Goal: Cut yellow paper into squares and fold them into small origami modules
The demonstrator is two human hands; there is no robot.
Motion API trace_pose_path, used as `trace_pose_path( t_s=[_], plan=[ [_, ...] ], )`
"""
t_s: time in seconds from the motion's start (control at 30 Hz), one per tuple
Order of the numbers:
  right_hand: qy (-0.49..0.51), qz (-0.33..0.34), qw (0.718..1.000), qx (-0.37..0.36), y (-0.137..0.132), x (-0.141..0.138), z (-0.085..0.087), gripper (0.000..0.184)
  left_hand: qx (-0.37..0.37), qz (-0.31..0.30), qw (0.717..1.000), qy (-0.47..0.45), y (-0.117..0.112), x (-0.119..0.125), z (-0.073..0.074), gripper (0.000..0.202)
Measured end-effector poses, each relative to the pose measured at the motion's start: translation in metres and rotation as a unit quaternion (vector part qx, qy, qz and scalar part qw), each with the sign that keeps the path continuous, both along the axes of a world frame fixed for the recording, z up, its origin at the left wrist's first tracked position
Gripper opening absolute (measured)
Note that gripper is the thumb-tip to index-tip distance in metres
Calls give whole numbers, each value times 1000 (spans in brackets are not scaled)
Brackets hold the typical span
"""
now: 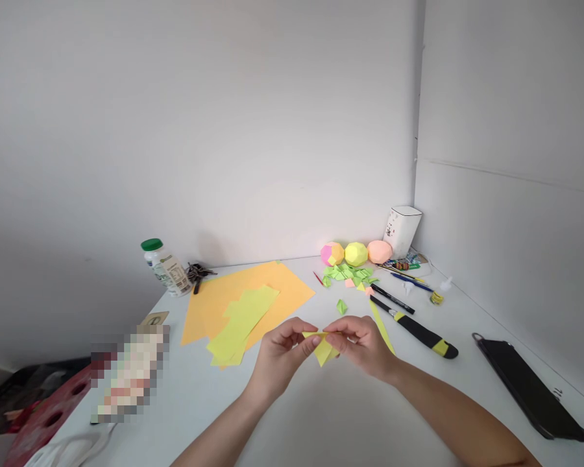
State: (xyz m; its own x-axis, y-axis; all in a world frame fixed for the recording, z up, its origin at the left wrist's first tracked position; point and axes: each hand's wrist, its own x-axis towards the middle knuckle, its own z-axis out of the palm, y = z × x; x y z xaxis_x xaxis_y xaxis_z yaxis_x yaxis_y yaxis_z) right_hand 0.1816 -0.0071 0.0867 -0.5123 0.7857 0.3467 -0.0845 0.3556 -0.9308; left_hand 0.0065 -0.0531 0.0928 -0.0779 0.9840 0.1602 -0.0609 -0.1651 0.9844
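Observation:
Between my two hands is a small folded piece of yellow paper [324,351], pointing downward, with a crease down its middle. My left hand [286,344] pinches its left corner between thumb and fingers. On the other side, my right hand [359,340] grips the right corner in the same way. Just beyond the hands lies a single folded green paper piece [341,306]. A pile of similar green folded pieces [353,272] sits farther back. A narrow yellow-green paper strip [381,327] runs partly behind my right hand.
Left of my hands, yellow paper strips [243,327] overlap orange sheets [199,311]. A white bottle with green cap [168,269] stands at back left. Paper balls [355,253] line the wall. On the right lie a utility knife [421,332], a black marker [393,299] and a black flat object [528,386].

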Motion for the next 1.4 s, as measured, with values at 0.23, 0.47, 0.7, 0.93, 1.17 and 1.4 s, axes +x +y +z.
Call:
trace_pose_path(
  t_s=[0.23,0.47,0.7,0.93,1.17,1.4],
  plan=[
    [-1,-10,1000,14,0,0,-2,13,23,-9,1000,-7,0,0,2,16],
    [0,-22,999,27,-1,-1,1,14,27,-5,1000,-9,0,-1,2,19],
    [3,-24,999,26,0,0,-1,14,6,0,1000,-25,1,-4,-1,17],
    [-10,-28,999,27,0,0,0,16,2,0,1000,-21,0,-3,2,19],
    [-4,-28,999,32,0,0,0,17,5,-3,1000,-30,-1,-3,2,17],
    [-9,-32,999,41,0,-1,2,17,9,-3,1000,-28,0,-2,5,17]
  ],
)
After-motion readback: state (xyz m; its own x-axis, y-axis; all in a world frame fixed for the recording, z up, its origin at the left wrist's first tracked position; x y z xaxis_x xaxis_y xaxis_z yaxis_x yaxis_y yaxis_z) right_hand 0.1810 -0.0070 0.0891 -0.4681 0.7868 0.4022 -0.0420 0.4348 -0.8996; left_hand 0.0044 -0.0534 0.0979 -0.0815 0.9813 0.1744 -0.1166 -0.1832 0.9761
